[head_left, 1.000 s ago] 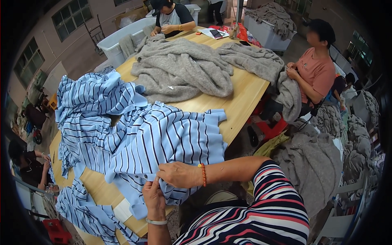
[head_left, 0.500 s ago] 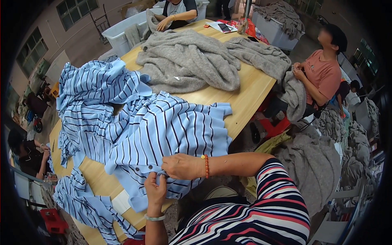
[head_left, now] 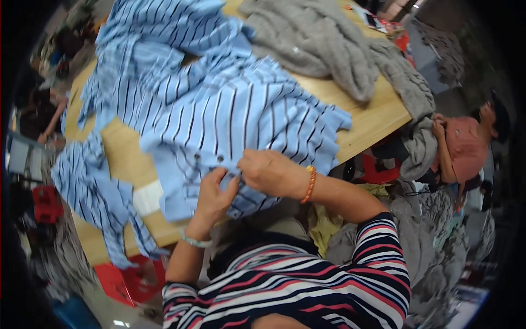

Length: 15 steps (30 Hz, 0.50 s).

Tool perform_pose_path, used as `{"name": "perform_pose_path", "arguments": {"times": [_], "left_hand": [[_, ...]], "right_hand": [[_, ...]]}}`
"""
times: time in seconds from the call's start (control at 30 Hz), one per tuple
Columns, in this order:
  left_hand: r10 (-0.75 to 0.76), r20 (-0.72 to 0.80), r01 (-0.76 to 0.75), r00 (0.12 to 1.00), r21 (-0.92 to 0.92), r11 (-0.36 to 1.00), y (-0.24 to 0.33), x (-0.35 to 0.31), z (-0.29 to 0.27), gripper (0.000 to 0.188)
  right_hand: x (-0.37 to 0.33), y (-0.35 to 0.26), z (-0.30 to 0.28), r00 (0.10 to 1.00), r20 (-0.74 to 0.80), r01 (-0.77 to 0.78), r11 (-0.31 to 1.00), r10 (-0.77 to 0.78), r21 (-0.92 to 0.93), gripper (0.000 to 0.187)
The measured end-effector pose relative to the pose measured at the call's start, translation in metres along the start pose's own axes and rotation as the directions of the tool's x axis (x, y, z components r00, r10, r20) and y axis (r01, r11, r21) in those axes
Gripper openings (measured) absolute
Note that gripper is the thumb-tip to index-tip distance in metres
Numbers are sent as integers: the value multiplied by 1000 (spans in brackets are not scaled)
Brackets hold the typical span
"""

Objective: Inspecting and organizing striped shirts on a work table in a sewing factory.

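A light blue knit garment (head_left: 230, 118) with dark stripes lies spread over the near part of the table. Along its near edge runs a button band, where dark buttons (head_left: 220, 158) show. My left hand (head_left: 215, 193) is closed in a pinch on this band from below. Just right of it, my right hand (head_left: 273, 172) is closed on the same edge, its fingers bent and nearly touching my left thumb. What lies right between the fingertips is hidden. A smaller piece of the same striped knit (head_left: 96, 189) hangs over the table's left edge.
More striped knits (head_left: 164, 27) are heaped at the far left of the wooden table (head_left: 378, 123). Grey knits (head_left: 318, 46) lie at its far side. A person in a pink shirt (head_left: 464, 145) sits at the right. A red stool (head_left: 131, 279) stands below the near left edge.
My view has tilted down and turned, so the table sits higher in it. Both hands stay on the button band, my left thumb now raised toward my right fingers.
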<state>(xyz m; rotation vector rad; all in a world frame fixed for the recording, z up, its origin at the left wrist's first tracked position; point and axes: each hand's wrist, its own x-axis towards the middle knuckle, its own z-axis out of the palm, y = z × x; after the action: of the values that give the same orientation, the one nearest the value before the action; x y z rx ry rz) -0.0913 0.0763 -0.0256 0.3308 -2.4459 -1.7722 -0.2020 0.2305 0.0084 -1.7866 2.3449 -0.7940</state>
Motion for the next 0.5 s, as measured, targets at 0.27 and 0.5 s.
{"name": "perform_pose_path", "arguments": {"times": [0.27, 0.5], "left_hand": [[287, -206, -240, 935, 225, 944, 0, -1, 12, 13], [8, 72, -7, 997, -18, 1000, 5, 1, -4, 14]], "right_hand": [[4, 0, -4, 994, 101, -38, 999, 39, -10, 11], [6, 1, -11, 985, 159, -69, 996, 61, 47, 16]]}}
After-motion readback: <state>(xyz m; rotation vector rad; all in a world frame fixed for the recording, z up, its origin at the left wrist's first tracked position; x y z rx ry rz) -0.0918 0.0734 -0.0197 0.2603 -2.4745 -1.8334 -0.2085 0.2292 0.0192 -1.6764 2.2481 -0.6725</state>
